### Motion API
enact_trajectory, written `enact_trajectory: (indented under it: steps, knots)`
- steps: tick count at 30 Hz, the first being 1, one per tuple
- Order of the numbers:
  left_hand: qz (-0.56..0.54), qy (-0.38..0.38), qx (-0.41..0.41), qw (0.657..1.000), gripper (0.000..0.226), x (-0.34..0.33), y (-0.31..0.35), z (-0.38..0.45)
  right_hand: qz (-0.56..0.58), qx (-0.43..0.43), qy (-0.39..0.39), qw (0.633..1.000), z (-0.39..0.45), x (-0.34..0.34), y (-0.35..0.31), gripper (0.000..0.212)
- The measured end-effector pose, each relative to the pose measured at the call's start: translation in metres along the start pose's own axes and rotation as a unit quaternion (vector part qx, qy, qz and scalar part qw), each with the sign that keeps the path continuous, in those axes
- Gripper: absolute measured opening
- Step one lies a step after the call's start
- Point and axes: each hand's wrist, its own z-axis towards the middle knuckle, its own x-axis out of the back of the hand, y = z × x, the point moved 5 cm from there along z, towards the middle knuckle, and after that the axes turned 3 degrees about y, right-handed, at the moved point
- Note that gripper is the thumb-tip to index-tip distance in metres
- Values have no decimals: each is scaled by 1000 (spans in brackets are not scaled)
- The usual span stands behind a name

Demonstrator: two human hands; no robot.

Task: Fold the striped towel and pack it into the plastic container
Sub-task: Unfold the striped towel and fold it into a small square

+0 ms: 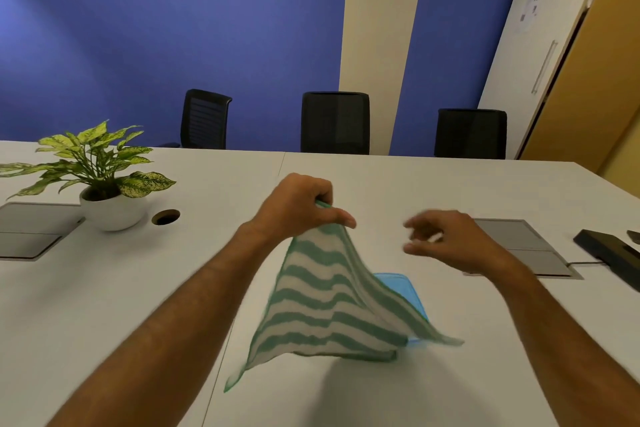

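A green-and-white striped towel [322,305] hangs above the white table, pinched at one corner by my left hand [298,208]. Its lower corners swing free and look blurred. A blue plastic container [407,291] lies on the table behind the towel, mostly hidden by the cloth. My right hand [446,239] hovers to the right of the towel's top corner, fingers apart and curled, holding nothing.
A potted plant [100,180] in a white bowl stands at the left next to a cable hole [166,217]. Grey floor-box lids [519,246] are set into the table on both sides. A black device [609,250] lies at the right edge. Three black chairs [335,121] line the far side.
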Motion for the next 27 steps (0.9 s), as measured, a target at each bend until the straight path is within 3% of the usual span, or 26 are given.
enact_trajectory:
  steps: [2, 5, 14, 20, 27]
  knots:
    - [2, -3, -10, 1000, 46, -8, 13, 6, 102, 42, 3, 994, 3, -9, -41, 60]
    - [-21, 15, -36, 999, 45, -18, 28, 13, 144, 84, -4, 986, 13, -27, -81, 82]
    - [-169, 112, -24, 979, 33, -18, 21, 14, 210, 91, 96, 969, 25, -25, -99, 12]
    - [-265, 53, -3, 963, 28, -28, 6, 7, 262, 77, 141, 952, 31, -5, -100, 3]
    - [-211, -35, 16, 977, 5, -35, -13, 7, 262, 80, 191, 942, 40, 17, -93, 5]
